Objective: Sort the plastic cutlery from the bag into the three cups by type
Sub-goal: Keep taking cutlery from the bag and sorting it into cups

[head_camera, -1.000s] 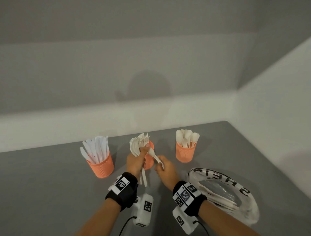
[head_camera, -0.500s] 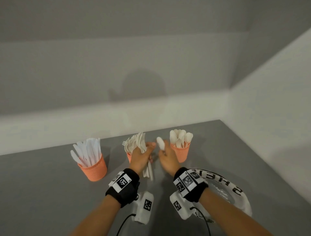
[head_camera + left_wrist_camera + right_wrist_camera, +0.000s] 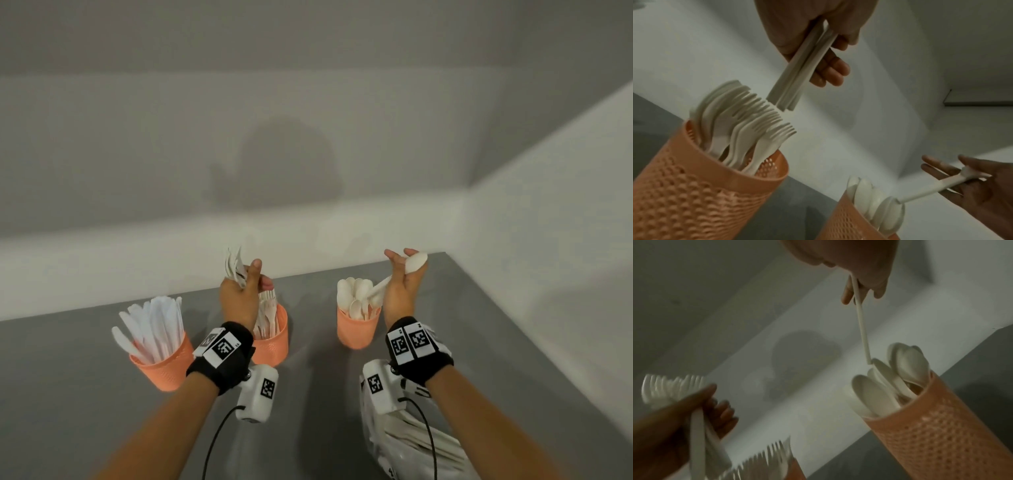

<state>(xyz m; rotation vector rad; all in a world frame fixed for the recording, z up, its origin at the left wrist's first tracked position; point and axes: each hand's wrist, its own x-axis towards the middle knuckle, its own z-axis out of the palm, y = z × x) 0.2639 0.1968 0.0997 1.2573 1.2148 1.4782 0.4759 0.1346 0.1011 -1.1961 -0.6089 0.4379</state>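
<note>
Three orange mesh cups stand in a row: knives in the left cup, forks in the middle cup, spoons in the right cup. My left hand grips a bundle of white forks, tines up, just above the fork cup; the handle ends hang over the forks inside. My right hand pinches one white spoon, bowl up. Its handle slants down and its tip reaches the spoons in the spoon cup.
The white printed plastic bag, with more cutlery inside, lies on the grey table under my right forearm. White walls close the table at the back and right. A cable runs from my left wrist camera.
My hands have parted. The right hand carried the single spoon rightwards to the spoon cup and turned its handle down. The left hand lifted the fork bundle over the fork cup.
</note>
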